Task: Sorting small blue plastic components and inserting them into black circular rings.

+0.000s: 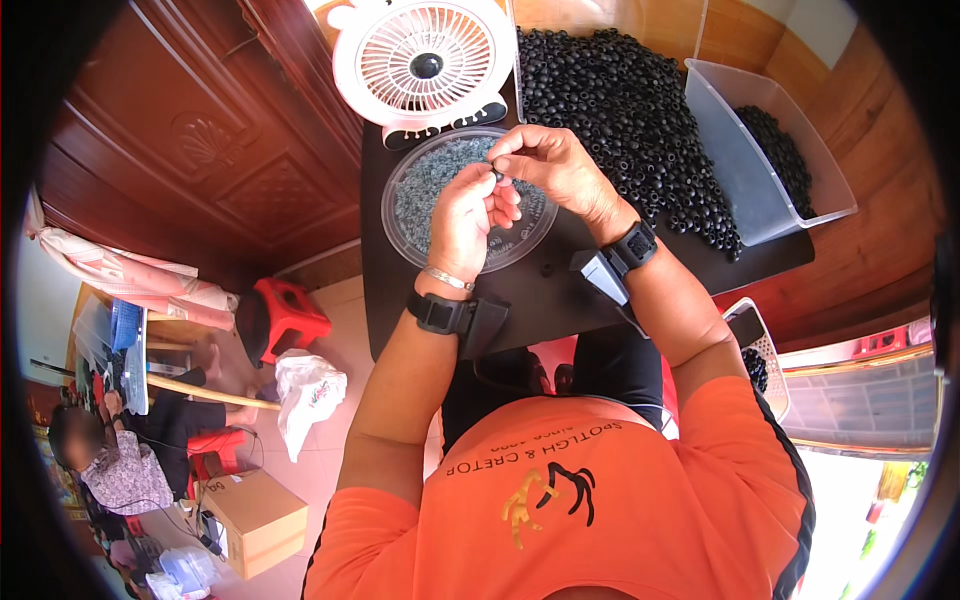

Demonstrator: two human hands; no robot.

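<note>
My left hand point(462, 215) and my right hand point(560, 172) meet over a round clear tub point(392, 222). Their fingertips pinch a small dark bead-like piece point(497, 174), mostly covered by the fingers. Many small pale-blue translucent pieces point(415, 190) fill the tub beneath. To the right of my right hand spreads a large heap of black, rounded, hollow bead-like pieces point(610, 110). One loose black piece point(547, 269) lies on the dark table point(405, 310) near the tub. Each wrist wears a black strap with a box-like device.
A white fan point(426, 66) stands behind the tub. A clear bin point(735, 195) with more black pieces tilts at the table's right. On the floor at left are a red stool point(285, 320), a white bag point(308, 390) and a cardboard box point(255, 515); another person point(125, 470) sits beyond.
</note>
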